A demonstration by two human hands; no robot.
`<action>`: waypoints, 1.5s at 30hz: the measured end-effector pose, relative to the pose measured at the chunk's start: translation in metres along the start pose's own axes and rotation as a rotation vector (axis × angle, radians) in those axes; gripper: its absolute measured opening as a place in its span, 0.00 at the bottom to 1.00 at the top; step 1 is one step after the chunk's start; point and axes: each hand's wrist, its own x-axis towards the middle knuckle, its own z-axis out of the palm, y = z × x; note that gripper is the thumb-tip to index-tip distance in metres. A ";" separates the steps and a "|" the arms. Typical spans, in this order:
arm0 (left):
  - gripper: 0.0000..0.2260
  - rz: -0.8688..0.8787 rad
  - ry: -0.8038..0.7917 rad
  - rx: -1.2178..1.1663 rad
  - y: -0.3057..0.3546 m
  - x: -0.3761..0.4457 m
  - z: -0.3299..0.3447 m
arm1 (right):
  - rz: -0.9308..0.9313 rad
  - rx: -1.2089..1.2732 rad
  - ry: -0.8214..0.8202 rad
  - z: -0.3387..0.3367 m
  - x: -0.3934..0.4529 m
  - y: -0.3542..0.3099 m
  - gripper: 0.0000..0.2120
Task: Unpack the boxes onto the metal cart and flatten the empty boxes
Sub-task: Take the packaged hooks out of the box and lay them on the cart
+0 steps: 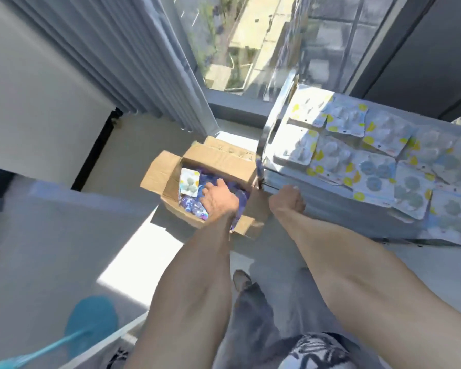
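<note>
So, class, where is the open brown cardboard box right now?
In the head view, the open brown cardboard box sits on the floor below the window, just left of the metal cart, with the left hand reaching into it.

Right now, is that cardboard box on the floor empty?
No. The cardboard box is open, with packets inside; the left hand reaches in.
</note>
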 end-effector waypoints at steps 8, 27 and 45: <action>0.23 -0.168 -0.102 0.020 -0.130 0.049 -0.015 | -0.060 -0.097 -0.093 0.082 -0.047 -0.098 0.15; 0.12 -0.162 -0.178 -0.076 -0.229 0.331 0.043 | -0.007 -0.203 -0.304 0.323 0.084 -0.265 0.17; 0.20 -0.197 -0.306 -0.274 -0.292 0.561 0.261 | 0.117 0.097 -0.215 0.601 0.279 -0.337 0.34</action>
